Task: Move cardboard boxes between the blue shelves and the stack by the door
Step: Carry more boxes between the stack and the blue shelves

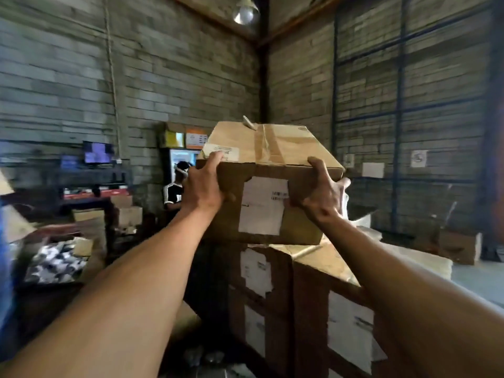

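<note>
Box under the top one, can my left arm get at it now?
Probably not yet: the left grip and right grip both hold the top cardboard box, which covers the lower box.

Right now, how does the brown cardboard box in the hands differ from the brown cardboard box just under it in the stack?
The held brown cardboard box is tilted; the stacked brown cardboard box stands square. The left hand and right hand grip the held box's top edge; no hand touches the stacked one. The held box's white label is whole, the stacked box's torn. Both are labelled brown cardboard.
</note>
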A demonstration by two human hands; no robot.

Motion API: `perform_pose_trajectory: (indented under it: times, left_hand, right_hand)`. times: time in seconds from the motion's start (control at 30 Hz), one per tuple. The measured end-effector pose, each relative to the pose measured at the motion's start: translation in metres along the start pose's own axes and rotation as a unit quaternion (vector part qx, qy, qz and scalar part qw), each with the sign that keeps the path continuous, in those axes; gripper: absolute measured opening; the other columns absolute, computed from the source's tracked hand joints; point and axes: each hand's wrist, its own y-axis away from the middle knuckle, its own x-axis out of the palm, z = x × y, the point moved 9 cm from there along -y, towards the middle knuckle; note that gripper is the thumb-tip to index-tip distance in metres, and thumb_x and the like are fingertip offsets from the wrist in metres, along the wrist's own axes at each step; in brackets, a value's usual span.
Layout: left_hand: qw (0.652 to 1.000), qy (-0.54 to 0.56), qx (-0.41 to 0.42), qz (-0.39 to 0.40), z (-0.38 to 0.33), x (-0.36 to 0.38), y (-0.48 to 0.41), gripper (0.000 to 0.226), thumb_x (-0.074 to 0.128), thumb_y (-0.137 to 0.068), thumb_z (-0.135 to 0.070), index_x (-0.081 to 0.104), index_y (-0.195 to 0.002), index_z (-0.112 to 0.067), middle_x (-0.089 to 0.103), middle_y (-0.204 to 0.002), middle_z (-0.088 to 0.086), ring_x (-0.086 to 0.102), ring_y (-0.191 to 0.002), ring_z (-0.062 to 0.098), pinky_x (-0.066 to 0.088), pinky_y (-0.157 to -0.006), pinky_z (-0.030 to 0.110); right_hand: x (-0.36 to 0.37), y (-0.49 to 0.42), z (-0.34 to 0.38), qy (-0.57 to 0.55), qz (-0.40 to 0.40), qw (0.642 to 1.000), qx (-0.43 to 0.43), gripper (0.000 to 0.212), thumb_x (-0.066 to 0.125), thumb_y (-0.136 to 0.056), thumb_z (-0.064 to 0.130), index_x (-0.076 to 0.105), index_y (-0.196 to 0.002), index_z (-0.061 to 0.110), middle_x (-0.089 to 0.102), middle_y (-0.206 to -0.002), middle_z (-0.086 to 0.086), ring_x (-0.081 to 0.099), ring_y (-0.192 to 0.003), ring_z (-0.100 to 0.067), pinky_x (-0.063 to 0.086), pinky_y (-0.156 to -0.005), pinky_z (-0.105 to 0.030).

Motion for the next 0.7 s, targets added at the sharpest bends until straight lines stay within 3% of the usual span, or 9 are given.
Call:
perform_pose_trajectory:
  times: [0.1,0.17,0.23,0.3,0.4,0.47,0.57,0.7]
  left_hand:
    - [0.998,-0.042,-0.032,-0.042,0.037,-0.033,0.006,0.095,0.088,-0.066,-0.023,0.029,-0.137,-0.042,0.058,-0.118,0.015,0.061,-0.099,0.031,0.055,-0.073,0.04]
    - [0.992,-0.085,-0.063,-0.067,0.054,-0.056,0.017,0.094,0.089,-0.065,-0.021,0.034,-0.139,-0.039,0.061,-0.104,0.009,0.055,-0.078,0.018,0.045,-0.061,0.031]
    - [0.983,-0.127,-0.101,-0.084,0.066,-0.074,0.032,0.094,0.09,-0.065,-0.021,0.035,-0.14,-0.037,0.056,-0.092,0.003,0.049,-0.068,0.012,0.038,-0.059,0.029]
    - [0.972,-0.151,-0.149,-0.097,0.078,-0.091,0.053,0.095,0.091,-0.062,-0.024,0.036,-0.138,-0.038,0.056,-0.102,0.009,0.058,-0.085,0.024,0.042,-0.064,0.034]
    - [0.96,-0.169,-0.2,-0.101,0.088,-0.112,0.089,0.096,0.091,-0.061,-0.025,0.036,-0.139,-0.033,0.054,-0.121,0.015,0.055,-0.105,0.035,0.048,-0.084,0.044]
    - [0.943,-0.212,-0.233,-0.105,0.087,-0.131,0.117,0.094,0.091,-0.062,-0.025,0.035,-0.137,-0.034,0.054,-0.123,0.016,0.056,-0.104,0.034,0.046,-0.079,0.04]
    - [0.91,-0.26,-0.298,-0.128,0.085,-0.167,0.157,0.087,0.089,-0.065,-0.024,0.035,-0.132,-0.037,0.055,-0.117,0.017,0.056,-0.101,0.035,0.039,-0.069,0.036]
    - [0.87,-0.305,-0.35,-0.164,0.079,-0.221,0.205,0.075,0.081,-0.074,-0.013,0.036,-0.128,-0.037,0.065,-0.106,0.012,0.053,-0.087,0.028,0.042,-0.068,0.038]
  right_hand:
    - [0.046,0.003,0.028,-0.052,0.059,0.996,-0.034,0.084,0.084,-0.072,0.028,0.032,-0.129,0.06,0.031,-0.125,-0.018,0.054,-0.105,-0.045,0.054,-0.087,-0.05]
    - [0.071,0.009,0.042,-0.069,0.098,0.991,-0.053,0.083,0.085,-0.072,0.034,0.032,-0.131,0.059,0.031,-0.132,-0.021,0.052,-0.108,-0.045,0.051,-0.086,-0.049]
    - [0.089,0.018,0.056,-0.091,0.131,0.984,-0.074,0.083,0.085,-0.072,0.038,0.032,-0.134,0.057,0.03,-0.135,-0.02,0.05,-0.112,-0.044,0.051,-0.088,-0.05]
    - [0.104,0.03,0.069,-0.116,0.171,0.973,-0.102,0.083,0.084,-0.072,0.041,0.031,-0.133,0.057,0.03,-0.134,-0.019,0.051,-0.109,-0.043,0.05,-0.09,-0.049]
    - [0.122,0.051,0.083,-0.144,0.222,0.954,-0.142,0.081,0.084,-0.072,0.038,0.031,-0.131,0.057,0.033,-0.129,-0.017,0.048,-0.086,-0.032,0.046,-0.083,-0.039]
    - [0.131,0.07,0.095,-0.163,0.255,0.938,-0.168,0.081,0.084,-0.073,0.036,0.032,-0.133,0.056,0.034,-0.129,-0.019,0.043,-0.077,-0.025,0.042,-0.077,-0.034]
    - [0.141,0.107,0.116,-0.188,0.328,0.907,-0.189,0.087,0.086,-0.071,0.037,0.033,-0.137,0.052,0.032,-0.134,-0.021,0.051,-0.095,-0.037,0.044,-0.085,-0.04]
    - [0.146,0.157,0.152,-0.234,0.395,0.865,-0.202,0.098,0.091,-0.062,0.039,0.033,-0.14,0.049,0.033,-0.135,-0.021,0.046,-0.116,-0.046,0.044,-0.098,-0.049]
